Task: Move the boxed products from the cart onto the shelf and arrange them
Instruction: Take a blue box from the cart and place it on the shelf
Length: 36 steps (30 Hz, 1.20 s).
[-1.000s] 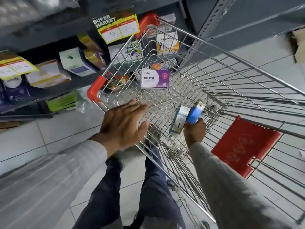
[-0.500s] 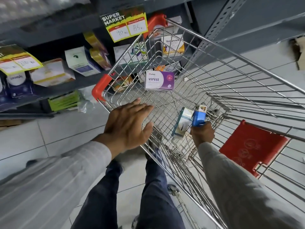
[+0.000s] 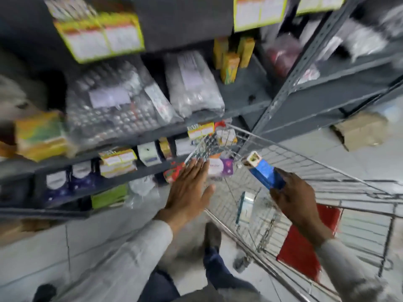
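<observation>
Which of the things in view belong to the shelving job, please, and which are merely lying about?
Part of the job:
- blue box in the right hand
- purple and white box in the cart
- teal box in the cart
- shelf
- left hand, open

Lying about:
- cardboard box on the floor
- bagged blister packs

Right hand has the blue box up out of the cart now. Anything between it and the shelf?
Partly. The open left hand hovers between the blue box, held in the right hand, and the lower shelf. The cart rim's far corner also stands close to the shelf edge.
</observation>
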Each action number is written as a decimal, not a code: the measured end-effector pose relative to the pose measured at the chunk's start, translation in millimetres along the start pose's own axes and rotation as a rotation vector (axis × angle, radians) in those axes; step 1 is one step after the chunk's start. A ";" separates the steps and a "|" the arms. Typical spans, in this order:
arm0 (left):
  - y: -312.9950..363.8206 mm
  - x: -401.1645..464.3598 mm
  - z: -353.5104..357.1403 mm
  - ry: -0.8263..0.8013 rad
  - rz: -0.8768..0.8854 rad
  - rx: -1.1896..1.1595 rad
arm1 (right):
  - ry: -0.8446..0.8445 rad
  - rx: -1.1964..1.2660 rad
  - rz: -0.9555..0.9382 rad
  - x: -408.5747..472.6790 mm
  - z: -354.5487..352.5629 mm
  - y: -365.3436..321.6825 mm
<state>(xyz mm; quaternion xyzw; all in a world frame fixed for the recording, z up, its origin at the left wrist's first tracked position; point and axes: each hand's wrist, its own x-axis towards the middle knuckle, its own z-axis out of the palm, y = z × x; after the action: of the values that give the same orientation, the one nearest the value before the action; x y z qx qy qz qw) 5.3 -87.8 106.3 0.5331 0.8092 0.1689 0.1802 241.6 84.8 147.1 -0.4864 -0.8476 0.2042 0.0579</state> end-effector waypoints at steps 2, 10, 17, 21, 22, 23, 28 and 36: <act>-1.2 -7.8 -53.1 0.143 0.040 -0.009 | 0.047 -0.042 -0.124 -1.1 -42.0 -40.0; -21.9 -73.2 -291.4 0.806 0.158 0.100 | 0.246 0.006 -0.645 -2.9 -161.1 -229.8; -126.3 -134.0 -409.2 1.035 -0.103 0.321 | 0.216 0.010 -0.998 15.8 -189.6 -394.6; -179.0 -146.6 -423.1 0.906 -0.338 0.339 | 0.184 0.016 -1.092 38.7 -177.7 -479.3; -188.9 -146.7 -423.2 0.848 -0.375 0.348 | 0.165 0.005 -1.094 44.8 -172.5 -498.2; -196.7 -146.2 -422.4 0.800 -0.396 0.359 | 0.139 -0.009 -1.086 50.5 -166.4 -515.0; -209.9 -143.1 -415.8 0.779 -0.410 0.390 | -0.008 -0.077 -1.023 64.5 -135.4 -577.3; -208.8 -142.1 -410.7 0.836 -0.410 0.352 | -0.132 -0.130 -0.994 71.4 -98.6 -601.0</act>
<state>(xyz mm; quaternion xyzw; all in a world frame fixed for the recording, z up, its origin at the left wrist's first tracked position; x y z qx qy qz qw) -303.8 -330.5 385.6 0.2720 0.9166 0.1900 -0.2229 -247.6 -92.6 471.5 -0.0128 -0.9895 0.1292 0.0641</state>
